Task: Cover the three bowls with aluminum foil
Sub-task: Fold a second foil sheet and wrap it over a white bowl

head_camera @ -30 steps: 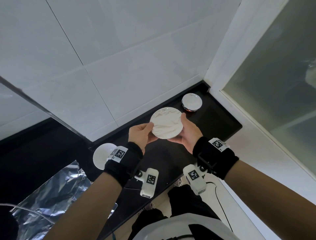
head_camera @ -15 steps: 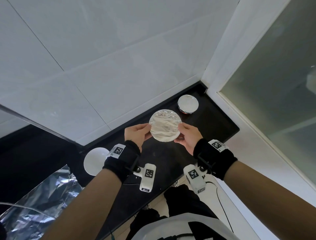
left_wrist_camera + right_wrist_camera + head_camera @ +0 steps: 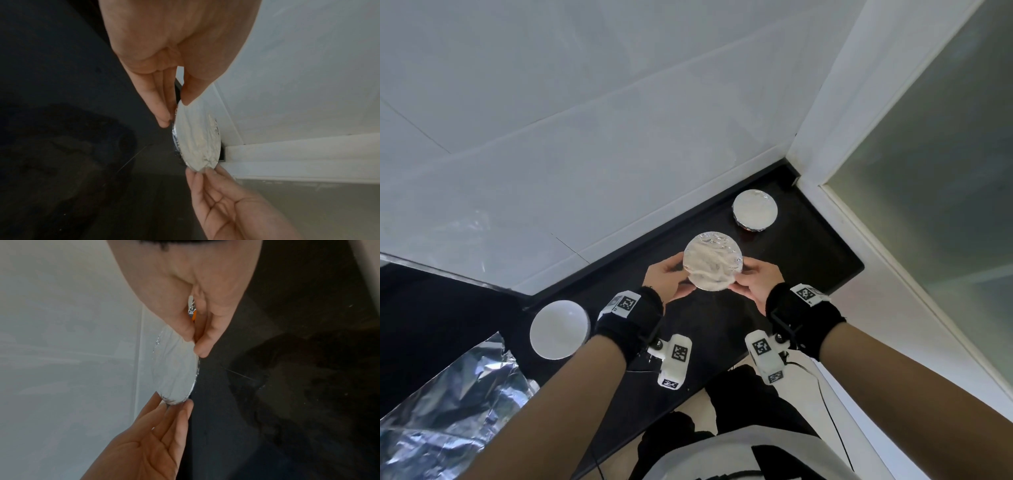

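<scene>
A foil-covered bowl [image 3: 713,260] is held between my two hands over the black counter [image 3: 808,260]. My left hand [image 3: 671,281] pinches its left rim, thumb on the foil and fingers underneath. On the opposite rim my right hand [image 3: 751,279] holds it the same way. The left wrist view shows the bowl [image 3: 197,139] edge-on between the left hand [image 3: 176,112] and the right hand [image 3: 222,203]. In the right wrist view the bowl [image 3: 174,369] sits between the right hand [image 3: 195,344] and the left hand [image 3: 154,434]. Whether it touches the counter I cannot tell.
A second foil-covered bowl [image 3: 755,210] stands in the far right corner of the counter. An uncovered white bowl [image 3: 560,329] stands to the left, with a crumpled foil sheet [image 3: 448,411] beside it. A white tiled wall [image 3: 585,137] runs behind, and a frosted glass door [image 3: 928,205] stands to the right.
Both hands have carried the foil-covered bowl away from me and lower, toward the counter beside the other covered bowl. The grip on both rims is unchanged.
</scene>
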